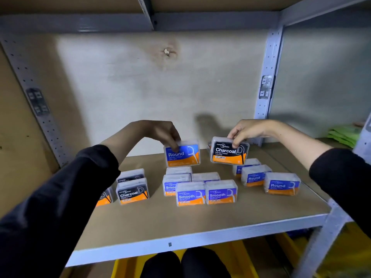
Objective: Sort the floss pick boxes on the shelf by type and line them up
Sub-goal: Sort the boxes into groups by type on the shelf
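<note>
**Blue and black: two strays up for a swap**

Blue-labelled, the Round box (181,154) is pinched by its top edge in the left hand (162,133), fingers curled over the front and thumb behind. The right hand (247,130) grips the Charcoal box (229,151) the same way, from above. Both boxes are at the back of the shelf (180,223), side by side and seemingly lifted off the board.

Sorting looks well along: a Charcoal group (132,190) stands at the left, a Smooth group (200,192) in the middle and a Round group (269,180) at the right. Each held box sits nearer the wrong group, so the next move probably calls for crossing them over: Round to the right-hand row, Charcoal to the left, each set down upright with its label facing forward.
</note>
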A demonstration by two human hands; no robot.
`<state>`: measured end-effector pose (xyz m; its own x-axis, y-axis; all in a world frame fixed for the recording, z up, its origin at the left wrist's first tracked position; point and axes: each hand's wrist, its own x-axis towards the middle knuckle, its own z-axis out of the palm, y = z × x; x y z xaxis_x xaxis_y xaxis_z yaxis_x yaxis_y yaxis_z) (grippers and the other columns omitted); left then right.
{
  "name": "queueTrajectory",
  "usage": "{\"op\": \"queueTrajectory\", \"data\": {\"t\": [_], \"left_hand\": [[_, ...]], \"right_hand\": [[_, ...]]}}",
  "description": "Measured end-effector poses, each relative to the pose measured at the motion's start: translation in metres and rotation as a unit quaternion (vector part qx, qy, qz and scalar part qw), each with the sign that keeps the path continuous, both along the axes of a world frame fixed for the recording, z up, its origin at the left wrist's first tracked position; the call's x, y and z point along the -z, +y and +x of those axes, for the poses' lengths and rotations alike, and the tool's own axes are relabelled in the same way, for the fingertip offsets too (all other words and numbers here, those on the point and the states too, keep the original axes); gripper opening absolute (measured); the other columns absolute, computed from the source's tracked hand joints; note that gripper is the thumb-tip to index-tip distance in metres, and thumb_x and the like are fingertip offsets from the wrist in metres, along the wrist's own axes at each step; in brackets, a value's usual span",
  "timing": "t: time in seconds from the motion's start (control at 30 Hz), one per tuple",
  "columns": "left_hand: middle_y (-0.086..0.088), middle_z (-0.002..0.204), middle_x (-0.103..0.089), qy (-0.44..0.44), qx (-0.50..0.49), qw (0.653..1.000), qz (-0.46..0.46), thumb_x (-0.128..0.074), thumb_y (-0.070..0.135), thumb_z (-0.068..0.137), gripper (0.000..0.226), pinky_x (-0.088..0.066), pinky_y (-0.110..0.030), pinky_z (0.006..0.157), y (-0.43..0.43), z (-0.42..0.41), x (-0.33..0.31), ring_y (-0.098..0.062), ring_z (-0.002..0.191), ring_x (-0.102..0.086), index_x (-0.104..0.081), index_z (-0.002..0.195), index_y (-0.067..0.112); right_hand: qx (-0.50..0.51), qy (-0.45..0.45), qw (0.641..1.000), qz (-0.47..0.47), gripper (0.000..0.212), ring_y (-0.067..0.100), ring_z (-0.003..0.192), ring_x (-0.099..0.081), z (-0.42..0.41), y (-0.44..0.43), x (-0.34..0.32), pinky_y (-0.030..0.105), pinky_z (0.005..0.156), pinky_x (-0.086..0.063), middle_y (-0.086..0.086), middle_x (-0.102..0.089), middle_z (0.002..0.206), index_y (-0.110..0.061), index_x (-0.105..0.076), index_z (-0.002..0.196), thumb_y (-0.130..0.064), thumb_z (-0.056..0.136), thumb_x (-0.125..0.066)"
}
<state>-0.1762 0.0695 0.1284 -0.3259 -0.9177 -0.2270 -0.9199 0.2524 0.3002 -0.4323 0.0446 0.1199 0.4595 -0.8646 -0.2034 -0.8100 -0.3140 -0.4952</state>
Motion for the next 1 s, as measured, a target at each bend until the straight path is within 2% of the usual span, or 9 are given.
{"op": "queueTrajectory", "data": {"t": [0.1, 0.2, 0.33, 0.47, 0.63, 0.77, 0.93, 1.0], "left_hand": [[0.011, 0.072, -0.062, -0.002, 0.006, 1.000, -0.001, -0.065, 0.013, 0.082, 0.003, -0.044, -0.013, 0.064, 0.011, -0.001, -0.001, -0.002, 0.069, -0.055, -0.064, 0.084, 0.015], [0.011, 0.072, -0.062, 0.005, 0.010, 1.000, 0.000, -0.065, 0.012, 0.082, 0.007, -0.043, -0.001, 0.052, 0.018, -0.001, -0.003, -0.001, 0.068, -0.056, -0.064, 0.079, 0.018], [0.004, 0.081, -0.064, -0.001, 0.011, 1.000, -0.014, -0.065, 0.014, 0.083, 0.005, -0.045, -0.010, 0.062, 0.025, -0.002, -0.005, -0.001, 0.071, -0.057, -0.064, 0.088, 0.014], [-0.002, 0.092, -0.065, -0.003, 0.010, 1.000, -0.008, -0.065, 0.015, 0.084, 0.010, -0.045, -0.010, 0.065, 0.030, -0.002, -0.006, 0.000, 0.072, -0.058, -0.066, 0.094, 0.013], [-0.002, 0.095, -0.064, -0.019, 0.008, 1.000, -0.011, -0.063, 0.017, 0.085, 0.024, -0.045, -0.012, 0.067, 0.038, -0.001, -0.007, 0.000, 0.073, -0.057, -0.066, 0.107, 0.006], [-0.001, 0.096, -0.063, -0.025, 0.006, 1.000, -0.008, -0.062, 0.018, 0.086, 0.025, -0.044, -0.014, 0.069, 0.044, 0.004, -0.007, 0.000, 0.074, -0.056, -0.065, 0.108, 0.006], [-0.001, 0.095, -0.062, -0.032, -0.009, 0.999, -0.007, -0.061, 0.018, 0.087, 0.027, -0.044, -0.013, 0.068, 0.055, 0.023, -0.008, -0.004, 0.075, -0.057, -0.065, 0.110, 0.005], [-0.002, 0.094, -0.062, -0.035, -0.022, 0.999, -0.005, -0.061, 0.017, 0.087, 0.026, -0.043, -0.013, 0.066, 0.061, 0.037, -0.009, -0.002, 0.072, -0.056, -0.065, 0.109, 0.004]], "right_hand": [[-0.008, 0.010, 1.000, 0.005, 0.025, 0.020, 0.090, -0.056, 0.002, 0.007, -0.003, 0.027, 0.080, -0.043, 0.013, -0.064, 0.095, 0.004, -0.064, 0.106, -0.002, 0.083, -0.058], [-0.012, 0.014, 1.000, 0.007, 0.025, 0.017, 0.083, -0.059, 0.004, 0.014, -0.006, 0.022, 0.076, -0.045, 0.012, -0.065, 0.095, 0.003, -0.064, 0.107, -0.003, 0.084, -0.057], [-0.018, 0.015, 1.000, 0.008, 0.026, 0.013, 0.080, -0.060, 0.004, 0.019, -0.008, 0.021, 0.076, -0.046, 0.013, -0.065, 0.097, 0.004, -0.063, 0.109, -0.003, 0.084, -0.057], [-0.020, 0.010, 1.000, 0.006, 0.024, 0.012, 0.078, -0.061, 0.004, 0.022, -0.008, 0.021, 0.075, -0.046, 0.009, -0.066, 0.090, 0.003, -0.064, 0.106, -0.004, 0.084, -0.058], [-0.036, 0.007, 0.999, 0.015, 0.011, 0.011, 0.077, -0.061, 0.007, 0.026, -0.006, 0.020, 0.074, -0.046, 0.003, -0.066, 0.083, -0.010, -0.067, 0.088, -0.004, 0.084, -0.058], [-0.041, 0.015, 0.999, 0.005, 0.019, 0.010, 0.078, -0.061, 0.014, 0.027, -0.006, 0.018, 0.071, -0.046, 0.006, -0.066, 0.087, -0.002, -0.065, 0.101, -0.005, 0.084, -0.058], [-0.062, 0.014, 0.998, 0.000, 0.017, 0.010, 0.075, -0.060, 0.038, 0.026, -0.003, 0.013, 0.064, -0.046, 0.006, -0.066, 0.085, -0.005, -0.066, 0.098, -0.005, 0.083, -0.060], [-0.067, 0.016, 0.998, -0.008, 0.019, 0.013, 0.073, -0.058, 0.054, 0.024, 0.001, 0.019, 0.069, -0.045, 0.007, -0.065, 0.084, -0.002, -0.067, 0.099, -0.006, 0.081, -0.063]]}}
